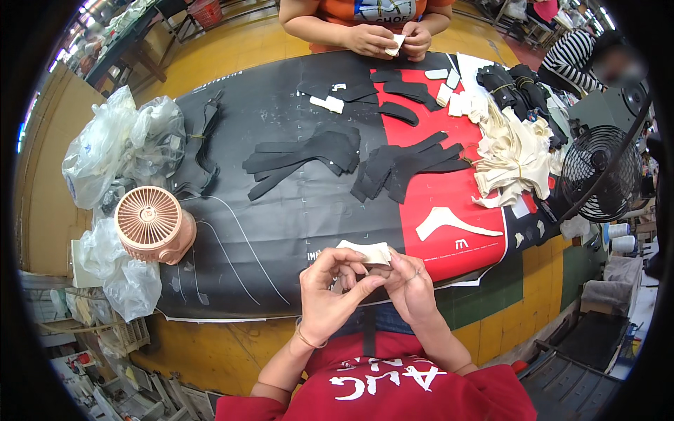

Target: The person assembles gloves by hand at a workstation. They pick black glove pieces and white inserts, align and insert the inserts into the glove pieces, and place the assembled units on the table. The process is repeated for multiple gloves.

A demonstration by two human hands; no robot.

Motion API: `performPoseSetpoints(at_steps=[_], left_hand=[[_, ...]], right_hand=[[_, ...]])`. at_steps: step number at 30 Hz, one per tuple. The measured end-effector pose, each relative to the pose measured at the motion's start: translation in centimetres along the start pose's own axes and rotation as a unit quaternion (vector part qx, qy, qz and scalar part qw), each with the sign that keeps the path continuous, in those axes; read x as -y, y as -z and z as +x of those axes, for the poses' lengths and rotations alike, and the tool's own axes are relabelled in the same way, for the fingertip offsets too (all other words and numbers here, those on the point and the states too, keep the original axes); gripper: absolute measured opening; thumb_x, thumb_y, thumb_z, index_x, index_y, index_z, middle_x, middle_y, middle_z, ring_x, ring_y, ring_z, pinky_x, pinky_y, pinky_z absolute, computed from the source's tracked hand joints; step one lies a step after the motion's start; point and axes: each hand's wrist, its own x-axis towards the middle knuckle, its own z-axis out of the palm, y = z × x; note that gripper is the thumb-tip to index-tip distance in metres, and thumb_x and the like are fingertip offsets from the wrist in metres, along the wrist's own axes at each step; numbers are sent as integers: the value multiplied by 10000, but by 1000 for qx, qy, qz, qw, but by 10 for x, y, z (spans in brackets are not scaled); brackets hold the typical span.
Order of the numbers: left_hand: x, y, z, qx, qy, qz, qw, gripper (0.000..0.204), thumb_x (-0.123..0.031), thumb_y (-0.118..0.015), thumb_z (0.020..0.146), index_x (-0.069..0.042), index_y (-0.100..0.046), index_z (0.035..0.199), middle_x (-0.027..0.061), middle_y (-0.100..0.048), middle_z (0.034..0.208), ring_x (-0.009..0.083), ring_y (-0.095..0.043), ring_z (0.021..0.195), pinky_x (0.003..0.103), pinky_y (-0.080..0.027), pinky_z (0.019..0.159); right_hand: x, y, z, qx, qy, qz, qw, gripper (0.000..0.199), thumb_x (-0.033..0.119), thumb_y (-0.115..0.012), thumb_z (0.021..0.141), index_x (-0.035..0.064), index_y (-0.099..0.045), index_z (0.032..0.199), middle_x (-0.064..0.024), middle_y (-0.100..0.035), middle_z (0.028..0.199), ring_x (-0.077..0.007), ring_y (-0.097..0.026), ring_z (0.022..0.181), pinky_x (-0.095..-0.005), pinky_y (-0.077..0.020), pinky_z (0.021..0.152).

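My left hand (328, 286) and my right hand (409, 282) meet near the table's front edge, both pinching one small cream-white fabric piece (368, 252) between the fingertips. Just right of it a curved cream cut piece (449, 222) lies flat on the red part of the black and red table cover (281, 210). Two heaps of black cut strips (309, 158) (407, 167) lie further out at the middle of the table.
A pink desk fan (151, 224) and clear plastic bags (119, 147) sit at the left. A stack of cream pieces (516, 161) and a black fan (597, 175) are at the right. Across the table, another person's hands (390, 38) hold a small white piece.
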Motion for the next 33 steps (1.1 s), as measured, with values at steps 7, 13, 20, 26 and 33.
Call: performPoseSetpoints(at_steps=[7,13,20,26,33], left_hand=[[-3,-5,4,-3,-19,123,992,354,-97,-866,756,-11,-631,1008,-19,-565,717,19,-425,554,192,-358,496],[4,-3,6,15,5,38,999,297,-90,-828,809,15,-599,966,3,-608,757,35,-530,620,184,-440,568],[9,0,-3,22,46,-53,997,103,-22,-643,951,49,-579,989,55,-645,843,104,-641,726,233,-523,676],[14,7,-3,73,42,-77,993,138,-101,-547,1024,35,-548,1040,72,-648,877,114,-637,806,260,-523,736],[23,12,2,78,109,-338,932,247,-256,-438,1080,-22,-508,1120,83,-617,885,165,-630,806,315,-526,781]], right_hand=[[2,2,1,4,-18,23,1000,310,185,-498,1046,-42,-661,1181,-126,-704,1091,-161,-669,966,-322,-514,887],[4,-2,-1,-6,59,-86,995,210,112,-598,995,-43,-710,1081,-129,-704,1111,-142,-666,971,-296,-516,882],[6,-1,6,19,29,-54,998,164,72,-634,972,-32,-709,1073,-128,-707,1113,-122,-656,892,-271,-522,832],[7,-9,3,-30,88,-124,988,165,87,-618,985,-41,-696,1053,-110,-716,1009,-100,-641,811,-266,-521,814],[12,-9,3,-62,83,-124,987,166,124,-579,1010,-14,-665,1037,-87,-698,920,-121,-649,782,-265,-514,775]])
